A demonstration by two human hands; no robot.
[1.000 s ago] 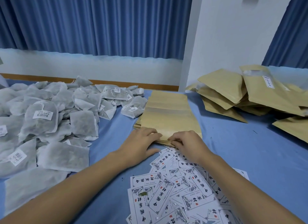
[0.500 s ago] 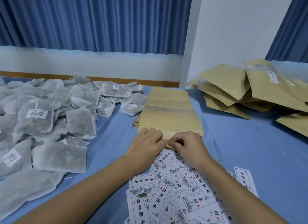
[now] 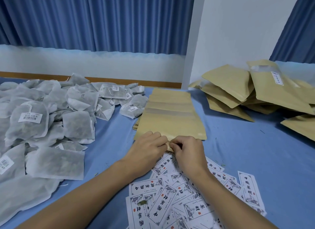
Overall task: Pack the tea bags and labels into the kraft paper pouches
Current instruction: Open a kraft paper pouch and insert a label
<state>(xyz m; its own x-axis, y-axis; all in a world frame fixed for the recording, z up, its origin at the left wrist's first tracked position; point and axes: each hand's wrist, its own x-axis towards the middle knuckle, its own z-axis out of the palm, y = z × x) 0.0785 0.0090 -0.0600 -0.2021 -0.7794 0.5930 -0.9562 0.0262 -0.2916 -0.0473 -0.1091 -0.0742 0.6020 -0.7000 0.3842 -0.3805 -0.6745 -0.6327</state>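
Observation:
A stack of flat kraft paper pouches (image 3: pixel 169 116) lies in the middle of the blue table. My left hand (image 3: pixel 146 147) and my right hand (image 3: pixel 186 150) meet at the near edge of the top pouch, fingertips pinching its lower lip. A big heap of white mesh tea bags (image 3: pixel 44 119) covers the left side. Printed white labels (image 3: pixel 180 198) are scattered under and in front of my wrists.
Filled kraft pouches (image 3: pixel 252 90) are piled at the back right against a white pillar. Blue curtains and a white wall run behind the table. Bare blue tabletop (image 3: pixel 238 148) shows to the right of my hands.
Both hands have drawn closer together at the pouch's near edge, and the fingers have curled from lying flat into a pinch on its lip.

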